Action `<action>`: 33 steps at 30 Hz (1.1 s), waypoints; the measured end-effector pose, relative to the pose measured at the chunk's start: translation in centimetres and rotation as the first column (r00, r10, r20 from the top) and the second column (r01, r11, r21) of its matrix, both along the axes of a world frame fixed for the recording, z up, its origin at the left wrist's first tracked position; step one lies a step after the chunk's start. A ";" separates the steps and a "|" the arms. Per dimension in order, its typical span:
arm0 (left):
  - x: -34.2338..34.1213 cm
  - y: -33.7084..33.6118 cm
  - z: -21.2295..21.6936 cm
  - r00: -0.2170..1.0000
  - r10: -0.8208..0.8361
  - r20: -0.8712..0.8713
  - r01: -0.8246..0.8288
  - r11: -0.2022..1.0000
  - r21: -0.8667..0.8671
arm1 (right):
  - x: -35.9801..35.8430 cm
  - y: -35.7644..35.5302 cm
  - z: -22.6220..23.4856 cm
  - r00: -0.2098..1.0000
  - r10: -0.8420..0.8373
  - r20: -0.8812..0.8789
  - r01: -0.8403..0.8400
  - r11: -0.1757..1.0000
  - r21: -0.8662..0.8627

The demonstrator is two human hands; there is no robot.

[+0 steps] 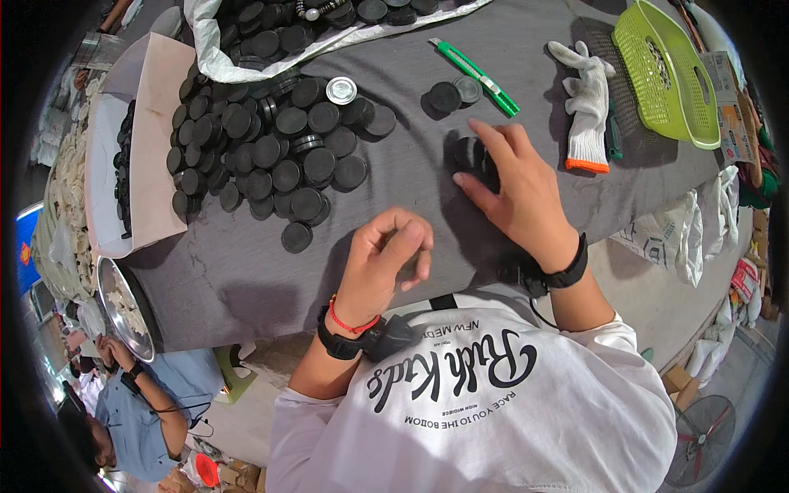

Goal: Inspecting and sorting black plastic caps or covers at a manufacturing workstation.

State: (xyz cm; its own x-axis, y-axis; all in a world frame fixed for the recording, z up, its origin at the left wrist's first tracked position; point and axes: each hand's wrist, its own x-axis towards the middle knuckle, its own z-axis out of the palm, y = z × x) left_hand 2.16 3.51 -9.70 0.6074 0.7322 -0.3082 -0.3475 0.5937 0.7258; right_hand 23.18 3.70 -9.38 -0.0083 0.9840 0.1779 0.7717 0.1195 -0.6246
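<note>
My right hand is over the grey cloth-covered table. Its thumb and fingers curve around black round caps, partly hidden by the hand. To the left and nearer my body, my left hand is closed, fingers curled in and thumb against the index finger, with nothing visible in it. A large loose pile of black round caps spreads over the left side of the table. One silver round cap lies on the pile's edge. Beyond my right hand are a black cap and a greyish disc.
A green box cutter lies beyond my right hand. Farther right are a white glove and a green plastic basket. A white sack of caps, a cardboard box and a metal bowl are left. A co-worker sits lower left.
</note>
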 end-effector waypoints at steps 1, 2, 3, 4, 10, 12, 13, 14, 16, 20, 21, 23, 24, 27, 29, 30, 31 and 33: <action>-0.1 0.0 0.0 0.999 0.001 -0.040 -0.002 1.000 -0.008 | 0.0 0.2 -0.5 0.989 -0.027 0.144 0.016 0.997 0.072; -0.2 0.0 0.0 0.997 0.002 -0.080 -0.003 1.000 -0.015 | 0.2 0.2 -0.4 0.989 -0.027 0.144 0.016 0.997 0.074; -0.2 -0.1 0.1 0.997 0.007 -0.083 -0.008 1.000 -0.013 | 0.4 0.1 -0.3 1.000 0.022 0.021 -0.022 1.000 0.007; -0.2 -0.1 0.3 0.985 0.019 -0.169 -0.014 0.999 0.032 | 0.6 0.0 -0.2 0.993 0.062 -0.105 -0.068 0.996 -0.055; 0.9 0.1 2.6 0.942 0.010 -0.336 0.033 0.992 0.123 | 0.7 -2.5 0.7 0.622 0.147 -0.769 -0.383 0.914 -0.135; 1.2 0.0 2.6 0.908 0.050 -0.416 0.075 0.957 0.280 | 0.6 -2.7 0.7 0.615 0.160 -0.772 -0.372 0.922 -0.105; 1.3 0.0 2.7 0.908 0.047 -0.417 0.079 0.956 0.281 | 0.6 -2.8 0.6 0.625 0.207 -0.753 -0.389 0.919 -0.070; 1.3 0.0 2.7 0.899 0.032 -0.437 0.100 0.956 0.276 | 0.7 -2.8 0.6 0.633 0.255 -0.731 -0.407 0.913 -0.034; 1.3 0.1 2.9 0.889 0.017 -0.458 0.121 0.955 0.270 | 1.0 -2.8 0.7 0.639 0.288 -0.713 -0.435 0.900 -0.026; 1.1 -0.3 3.2 0.866 0.054 -0.498 0.124 0.940 0.318 | 1.1 -2.8 1.1 0.603 0.263 -0.754 -0.462 0.885 -0.061; 1.1 -0.3 3.1 0.847 0.069 -0.527 0.118 0.942 0.314 | 1.0 -3.0 1.0 0.602 0.262 -0.754 -0.461 0.885 -0.060; 0.8 -0.2 3.0 0.861 0.066 -0.504 0.104 0.947 0.302 | 0.8 -3.4 0.6 0.652 0.151 -0.743 -0.394 0.904 -0.163; 0.7 -0.1 3.0 0.875 0.065 -0.479 0.088 0.953 0.291 | 0.9 -3.4 0.3 0.652 0.151 -0.743 -0.395 0.904 -0.162; 0.6 -0.2 2.9 0.875 0.079 -0.477 0.077 0.951 0.298 | 1.1 -3.5 -0.1 0.648 0.172 -0.742 -0.418 0.895 -0.157; 0.6 -0.2 2.9 0.878 0.072 -0.473 0.080 0.953 0.292 | 1.0 -3.6 0.0 0.637 0.167 -0.752 -0.413 0.899 -0.149; 0.6 -0.2 2.9 0.881 0.066 -0.469 0.082 0.954 0.288 | 1.0 -3.6 0.0 0.637 0.167 -0.752 -0.412 0.899 -0.150; 0.6 -0.2 2.9 0.881 0.065 -0.468 0.082 0.954 0.288 | 1.0 -3.5 0.2 0.645 0.162 -0.747 -0.411 0.898 -0.160; 0.4 -0.2 2.9 0.875 0.053 -0.481 0.119 0.940 0.319 | 1.0 -3.4 0.5 0.653 0.158 -0.741 -0.409 0.897 -0.169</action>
